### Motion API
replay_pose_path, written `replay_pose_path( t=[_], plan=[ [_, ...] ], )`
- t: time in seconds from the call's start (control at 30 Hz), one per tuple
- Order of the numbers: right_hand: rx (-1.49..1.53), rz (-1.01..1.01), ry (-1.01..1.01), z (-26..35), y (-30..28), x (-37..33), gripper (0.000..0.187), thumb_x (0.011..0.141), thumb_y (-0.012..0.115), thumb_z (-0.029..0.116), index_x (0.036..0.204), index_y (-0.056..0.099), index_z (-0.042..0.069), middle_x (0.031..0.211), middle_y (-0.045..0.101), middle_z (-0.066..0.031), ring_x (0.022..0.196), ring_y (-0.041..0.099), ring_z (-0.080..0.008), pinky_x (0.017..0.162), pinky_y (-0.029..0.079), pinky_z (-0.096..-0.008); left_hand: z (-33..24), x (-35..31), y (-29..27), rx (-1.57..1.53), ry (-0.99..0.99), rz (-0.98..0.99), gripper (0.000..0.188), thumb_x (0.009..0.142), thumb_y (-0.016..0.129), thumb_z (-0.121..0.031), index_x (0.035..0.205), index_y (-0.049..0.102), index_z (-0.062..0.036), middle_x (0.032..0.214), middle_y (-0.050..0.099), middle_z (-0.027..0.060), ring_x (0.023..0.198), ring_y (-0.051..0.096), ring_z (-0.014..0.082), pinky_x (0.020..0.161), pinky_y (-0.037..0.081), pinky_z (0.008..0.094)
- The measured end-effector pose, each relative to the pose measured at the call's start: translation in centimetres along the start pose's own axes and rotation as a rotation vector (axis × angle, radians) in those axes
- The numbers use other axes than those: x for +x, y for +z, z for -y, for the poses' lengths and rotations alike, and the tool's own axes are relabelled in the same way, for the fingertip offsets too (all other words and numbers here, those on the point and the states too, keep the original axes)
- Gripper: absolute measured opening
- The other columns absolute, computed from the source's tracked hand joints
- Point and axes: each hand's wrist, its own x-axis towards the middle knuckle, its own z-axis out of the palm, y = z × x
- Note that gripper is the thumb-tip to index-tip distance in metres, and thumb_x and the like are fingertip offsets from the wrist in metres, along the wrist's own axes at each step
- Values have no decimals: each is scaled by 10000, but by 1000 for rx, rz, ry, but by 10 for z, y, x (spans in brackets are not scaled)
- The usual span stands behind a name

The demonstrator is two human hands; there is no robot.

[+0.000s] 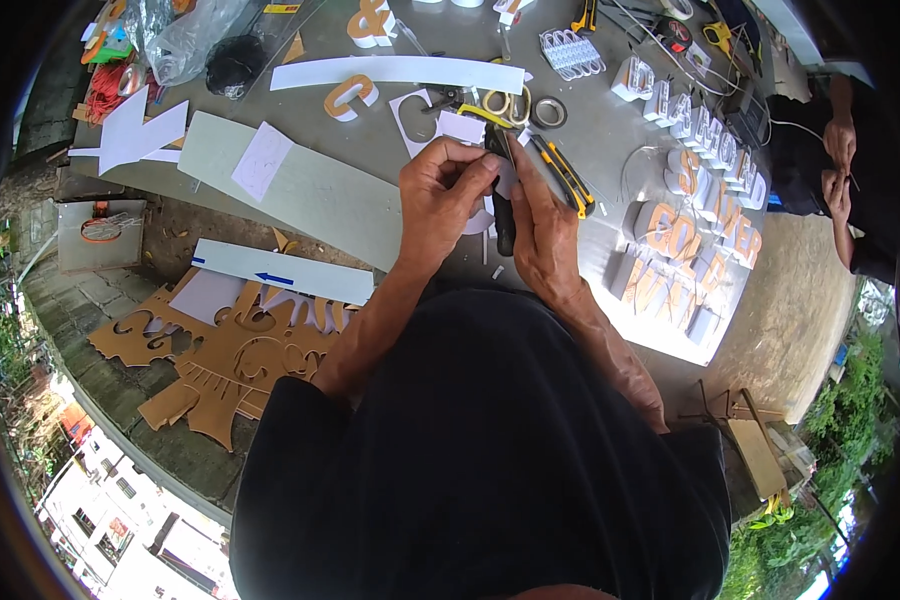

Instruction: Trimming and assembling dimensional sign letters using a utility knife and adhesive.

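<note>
Over the table's near edge, my left hand (442, 195) is closed, thumb and forefinger pinched at a small thing I cannot make out. My right hand (545, 225) is beside it, fingers pressed together along a thin grey strip-like piece (510, 150) that rises between the hands. A black handle-shaped thing (504, 222) shows below the fingertips; whether it is held or lies on the table, I cannot tell. Right of my right hand lies a yellow-and-black utility knife (564, 178). Just beyond the hands are yellow-handled scissors (510, 106) and a dark tape roll (548, 112).
A long white strip (400, 73) and a gold-faced curved letter (350, 98) lie farther back. Raised letters (685, 230) crowd the table's right side. Light modules (572, 54) are at the back. Brown cut-out sheets (235, 355) lie lower left. Another person's hands (838, 165) show far right.
</note>
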Motion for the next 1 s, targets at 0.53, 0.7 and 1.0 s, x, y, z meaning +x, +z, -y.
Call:
replay_pose_path(
  t=[0.53,0.7,1.0],
  plan=[
    [26,-2,97,0,6,-9,488,971,471,-42,1456,423,-14,1294,591,-287,1116,639,-390,894,522,-385,9,3,-5,18,10,20,86,910,722,-62,925,660,-4,761,682,53,606,577,43,461,387,185],
    [51,-111,141,1,4,-18,375,934,573,-32,1309,570,-45,1023,705,-240,797,705,-296,720,541,-334,7,15,-17,-3,-9,16,96,903,731,-63,933,673,7,745,678,47,605,563,33,465,378,181],
    [634,-223,504,-4,0,-3,324,904,725,56,1204,647,-40,996,720,-72,876,656,-98,769,534,-231,11,8,-11,-139,-104,48,193,881,748,-44,1030,662,43,895,708,85,744,626,60,598,459,196]
  ],
)
